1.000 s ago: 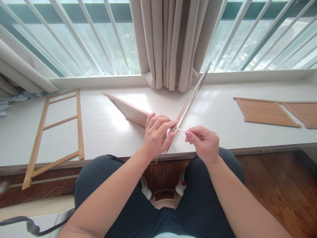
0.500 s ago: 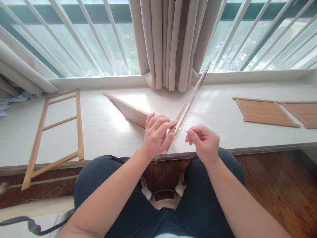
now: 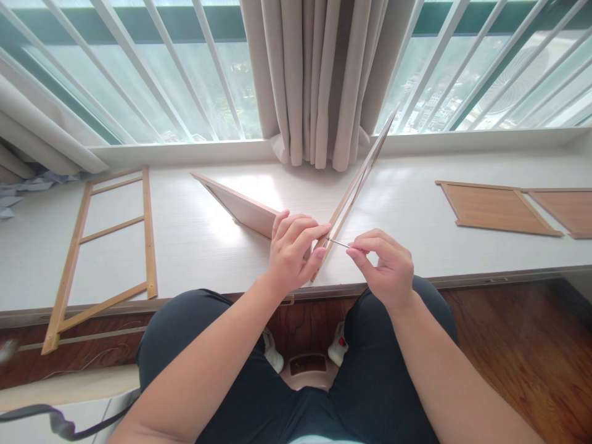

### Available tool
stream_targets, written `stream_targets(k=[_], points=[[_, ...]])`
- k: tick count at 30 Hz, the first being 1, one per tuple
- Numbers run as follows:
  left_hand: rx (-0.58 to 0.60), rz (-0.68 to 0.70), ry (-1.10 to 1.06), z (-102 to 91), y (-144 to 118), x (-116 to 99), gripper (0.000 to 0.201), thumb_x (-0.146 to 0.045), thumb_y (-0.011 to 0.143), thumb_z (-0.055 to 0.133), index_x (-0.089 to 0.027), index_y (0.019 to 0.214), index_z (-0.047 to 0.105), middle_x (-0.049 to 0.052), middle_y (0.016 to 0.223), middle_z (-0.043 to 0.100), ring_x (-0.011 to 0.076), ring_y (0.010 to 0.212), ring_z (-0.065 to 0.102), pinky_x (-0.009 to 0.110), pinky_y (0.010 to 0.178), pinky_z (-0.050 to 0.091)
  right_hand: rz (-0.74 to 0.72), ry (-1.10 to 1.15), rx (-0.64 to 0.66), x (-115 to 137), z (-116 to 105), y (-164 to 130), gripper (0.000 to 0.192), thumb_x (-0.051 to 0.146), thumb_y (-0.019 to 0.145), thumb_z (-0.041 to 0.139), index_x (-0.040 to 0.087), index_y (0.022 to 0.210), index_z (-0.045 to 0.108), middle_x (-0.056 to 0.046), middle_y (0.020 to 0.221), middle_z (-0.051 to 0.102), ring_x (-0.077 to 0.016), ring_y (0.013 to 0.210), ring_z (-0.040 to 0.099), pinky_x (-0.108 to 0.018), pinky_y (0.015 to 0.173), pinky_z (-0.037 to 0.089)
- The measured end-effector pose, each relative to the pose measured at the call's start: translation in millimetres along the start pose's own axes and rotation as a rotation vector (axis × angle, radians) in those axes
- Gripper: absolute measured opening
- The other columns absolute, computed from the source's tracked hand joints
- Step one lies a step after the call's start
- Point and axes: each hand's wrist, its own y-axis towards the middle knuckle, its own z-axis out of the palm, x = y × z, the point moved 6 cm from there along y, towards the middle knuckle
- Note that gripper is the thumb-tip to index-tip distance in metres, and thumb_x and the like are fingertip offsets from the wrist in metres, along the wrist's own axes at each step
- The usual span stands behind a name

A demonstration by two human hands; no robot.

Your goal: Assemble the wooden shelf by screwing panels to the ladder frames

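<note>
One white windowsill point(image 3: 400, 203), beige curtain point(image 3: 308, 80); wooden frame point(image 3: 348, 194), long axis away-right; left fingers point(image 3: 314, 233) hold it, right fingers point(image 3: 363, 263) pinch metal rod point(image 3: 340, 243).

White bars point(image 3: 219, 71) across the windows point(image 3: 202, 74); at centre, a beige curtain point(image 3: 309, 80); far left, a second curtain point(image 3: 41, 117); lower left, a dark strap point(image 3: 59, 423); lower right, glossy brown floor point(image 3: 513, 339)

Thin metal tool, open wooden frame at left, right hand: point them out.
Thin metal tool point(image 3: 340, 243), head view: middle of its shaft.
Open wooden frame point(image 3: 111, 229), head view: its middle crossbar.
Right hand point(image 3: 387, 269), head view: behind the thumb.
</note>
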Motion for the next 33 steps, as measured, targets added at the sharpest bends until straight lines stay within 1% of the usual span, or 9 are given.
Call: stream_targets(k=[4, 12, 15, 18, 20, 22, 26, 29, 33], points=[[0.027, -0.027, 0.037, 1.8, -1, 1, 0.041, -0.044, 0.103, 0.039, -0.023, 0.12, 0.07, 0.007, 0.107, 0.073, 0.0203, 0.114, 0.062, 0.044, 0.123, 0.03, -0.019, -0.024, 0.001, 2, 0, 1, 0.011, 0.01, 0.091, 0.073, 0.021, 0.094, 0.069, -0.004, 0.088, 0.069, -0.0154, 0.079, 0.065, -0.031, 0.07, 0.054], [0.002, -0.011, 0.011, 0.3, 0, 0, 0.038, -0.041, 0.103, 0.041, -0.023, 0.12, 0.069, 0.006, 0.106, 0.073, 0.02, 0.113, 0.062, 0.044, 0.123, 0.031, -0.078, -0.105, 0.013, 9, 0, 6, 0.007, 0.014, 0.094, 0.07, 0.021, 0.096, 0.071, -0.005, 0.088, 0.07, -0.0157, 0.078, 0.064, -0.031, 0.065, 0.054], [0.005, -0.015, 0.013, 0.0, 0, -1, 0.039, -0.042, 0.103, 0.041, -0.023, 0.121, 0.069, 0.006, 0.106, 0.073, 0.0201, 0.114, 0.062, 0.044, 0.123, 0.03, -0.106, -0.12, -0.002, 11, -1, 7, 0.01, 0.013, 0.093, 0.071, 0.022, 0.097, 0.072, -0.005, 0.09, 0.07, -0.0163, 0.081, 0.064, -0.032, 0.067, 0.055], [0.023, -0.033, 0.029, 0.8, 0, 0, 0.042, -0.044, 0.103, 0.038, -0.023, 0.122, 0.07, 0.007, 0.106, 0.073, 0.0205, 0.114, 0.062, 0.044, 0.124, 0.03, -0.099, -0.116, -0.008, 10, -1, 8, 0.008, 0.015, 0.094, 0.071, 0.022, 0.097, 0.072, -0.006, 0.091, 0.071, -0.0175, 0.083, 0.066, -0.032, 0.069, 0.056], [0.033, -0.043, 0.044, 1.6, 0, 1, 0.044, -0.046, 0.103, 0.036, -0.023, 0.121, 0.071, 0.007, 0.106, 0.073, 0.0207, 0.115, 0.062, 0.044, 0.124, 0.03, -0.067, -0.09, -0.003, 6, -1, 7, 0.004, 0.018, 0.095, 0.071, 0.022, 0.094, 0.072, -0.005, 0.089, 0.072, -0.0174, 0.081, 0.066, -0.033, 0.068, 0.055], [0.037, -0.044, 0.055, 2.2, 0, 2, 0.046, -0.047, 0.104, 0.035, -0.023, 0.12, 0.071, 0.007, 0.105, 0.073, 0.0209, 0.115, 0.062, 0.045, 0.124, 0.03, -0.003, -0.058, 0.01, 0, 1, 5, 0.004, 0.021, 0.095, 0.072, 0.021, 0.091, 0.072, -0.004, 0.083, 0.071, -0.0163, 0.076, 0.066, -0.032, 0.068, 0.054], [0.021, -0.027, 0.035, 1.7, 0, 1, 0.042, -0.044, 0.103, 0.038, -0.024, 0.12, 0.07, 0.006, 0.106, 0.073, 0.0205, 0.114, 0.062, 0.045, 0.123, 0.03, 0.202, 0.037, 0.029, -14, 5, -4, 0.011, 0.027, 0.097, 0.07, 0.021, 0.089, 0.073, 0.0, 0.073, 0.07, -0.0127, 0.065, 0.065, -0.027, 0.064, 0.054], [0.011, -0.022, 0.011, 1.2, -1, 1, 0.039, -0.042, 0.103, 0.041, -0.023, 0.121, 0.07, 0.006, 0.106, 0.072, 0.0203, 0.114, 0.062, 0.045, 0.124, 0.03, 0.324, 0.104, 0.016, -20, 9, -9, 0.018, 0.034, 0.098, 0.069, 0.02, 0.087, 0.072, 0.001, 0.068, 0.07, -0.012, 0.058, 0.065, -0.025, 0.06, 0.055], [0.027, -0.039, 0.024, 2.1, -1, 2, 0.043, -0.045, 0.103, 0.039, -0.023, 0.121, 0.071, 0.007, 0.107, 0.072, 0.0208, 0.115, 0.061, 0.045, 0.125, 0.029, 0.389, 0.137, -0.001, -21, 11, -11, 0.025, 0.041, 0.098, 0.069, 0.019, 0.087, 0.072, 0.0, 0.065, 0.07, -0.0125, 0.055, 0.064, -0.025, 0.058, 0.056]])
